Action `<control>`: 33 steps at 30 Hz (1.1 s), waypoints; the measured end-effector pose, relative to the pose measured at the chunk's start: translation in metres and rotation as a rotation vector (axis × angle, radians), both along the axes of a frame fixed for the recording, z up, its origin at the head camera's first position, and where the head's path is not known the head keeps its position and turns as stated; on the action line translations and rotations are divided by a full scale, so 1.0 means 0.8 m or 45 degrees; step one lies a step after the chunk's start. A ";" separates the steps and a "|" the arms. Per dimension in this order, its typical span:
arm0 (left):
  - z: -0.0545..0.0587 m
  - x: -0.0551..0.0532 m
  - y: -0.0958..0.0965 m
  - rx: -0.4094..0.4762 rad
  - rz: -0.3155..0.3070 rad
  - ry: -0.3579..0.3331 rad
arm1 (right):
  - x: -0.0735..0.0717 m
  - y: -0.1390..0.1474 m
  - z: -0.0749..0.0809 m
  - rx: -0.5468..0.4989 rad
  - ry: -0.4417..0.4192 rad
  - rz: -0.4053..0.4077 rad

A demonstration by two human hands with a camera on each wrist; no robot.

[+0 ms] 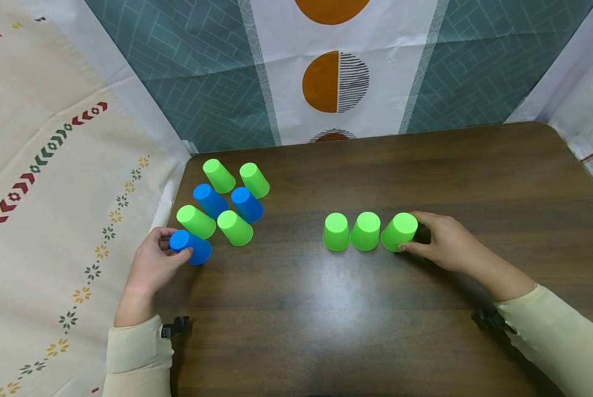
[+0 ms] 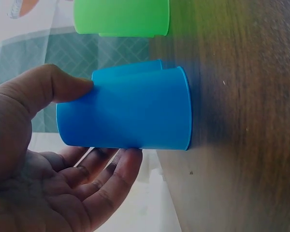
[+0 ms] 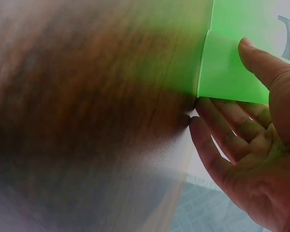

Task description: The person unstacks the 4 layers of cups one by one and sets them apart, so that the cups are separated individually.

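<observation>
At the left of the table, my left hand (image 1: 155, 259) holds a blue cup (image 1: 191, 247) between thumb and fingers. This cup (image 2: 130, 113) stands upside down, rim on or very near the wood. In the left wrist view my thumb lies on one side and the fingertips on the other. On the right, my right hand (image 1: 447, 242) grips an upside-down green cup (image 1: 398, 232), the last of a row. Beside it stand a middle green cup (image 1: 365, 231) and a left green cup (image 1: 336, 232). The right wrist view shows my thumb against the green cup (image 3: 227, 72).
Close beyond my left hand stand two blue cups (image 1: 247, 205) and several green cups (image 1: 235, 228), all upside down in paired rows. The brown wooden table (image 1: 296, 309) ends at a patterned cloth (image 1: 207, 82) at the back and a cream cloth (image 1: 73, 182) at the left.
</observation>
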State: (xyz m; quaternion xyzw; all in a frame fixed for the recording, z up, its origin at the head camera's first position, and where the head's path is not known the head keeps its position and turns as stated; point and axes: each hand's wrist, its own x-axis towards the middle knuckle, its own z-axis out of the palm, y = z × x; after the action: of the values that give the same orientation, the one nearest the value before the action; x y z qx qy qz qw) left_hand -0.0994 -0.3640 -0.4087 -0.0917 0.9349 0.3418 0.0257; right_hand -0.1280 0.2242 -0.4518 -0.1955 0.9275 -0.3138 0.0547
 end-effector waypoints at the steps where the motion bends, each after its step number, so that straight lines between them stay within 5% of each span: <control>1: 0.000 0.000 0.001 0.000 -0.004 0.001 | 0.000 0.000 0.000 0.000 0.001 0.000; 8: 0.004 0.002 0.003 0.008 -0.029 0.021 | 0.000 0.000 -0.001 0.004 -0.015 -0.002; 11: 0.009 0.005 0.005 0.049 -0.013 0.093 | 0.000 0.000 -0.002 -0.006 -0.012 0.000; 17: 0.027 0.004 0.029 0.125 0.047 0.497 | 0.000 -0.001 -0.002 -0.005 0.003 0.000; 20: 0.036 0.001 0.050 0.232 0.008 0.716 | 0.001 0.000 -0.001 0.004 -0.002 -0.004; 23: 0.045 0.000 0.074 0.331 -0.068 0.840 | 0.001 0.000 0.000 0.012 -0.010 -0.008; 27: 0.050 -0.004 0.106 0.412 -0.175 0.832 | 0.001 0.000 0.000 0.021 -0.014 -0.009; 33: 0.043 -0.016 0.146 0.474 -0.361 0.709 | 0.001 -0.001 0.002 0.025 -0.008 -0.003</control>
State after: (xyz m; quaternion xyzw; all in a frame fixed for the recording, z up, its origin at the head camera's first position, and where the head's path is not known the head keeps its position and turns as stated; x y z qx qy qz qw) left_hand -0.1122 -0.2472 -0.3744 0.1417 0.8313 0.5110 -0.1665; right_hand -0.1275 0.2238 -0.4506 -0.1929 0.9307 -0.3052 0.0591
